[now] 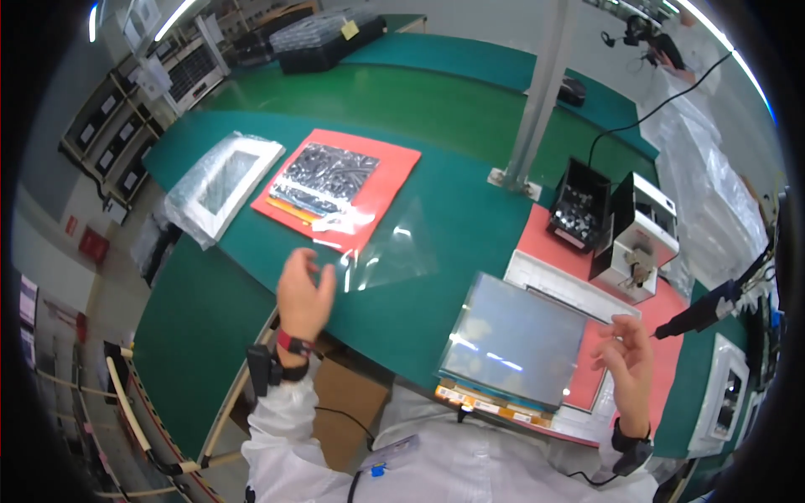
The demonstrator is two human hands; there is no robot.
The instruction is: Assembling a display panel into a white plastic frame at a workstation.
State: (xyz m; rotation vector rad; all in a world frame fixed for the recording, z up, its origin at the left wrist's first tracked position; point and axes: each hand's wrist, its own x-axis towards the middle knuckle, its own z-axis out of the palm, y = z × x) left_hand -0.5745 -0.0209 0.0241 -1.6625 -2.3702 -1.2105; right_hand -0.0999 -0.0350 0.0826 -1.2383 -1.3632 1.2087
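Note:
My left hand (305,295) is held over the green table's front edge, thumb and fingers apart, with nothing in it. Just to its right lies a clear plastic film (396,258), partly over a red foam sheet (394,163). On that sheet rests a dark, shiny wrapped panel (329,176) with an orange strip along its near edge. In front of me is a flat grey display panel (516,339), with an orange and white circuit strip (495,404) on its near side. My right hand (627,369), loosely curved and empty, hovers beside the panel's right edge.
A white frame in plastic wrap (226,189) lies at the left. To the right stand a black bin of small parts (580,205) and a white box (646,214). A black electric screwdriver (700,310) points in from the right, above another white frame (719,394). A metal post (541,101) rises behind.

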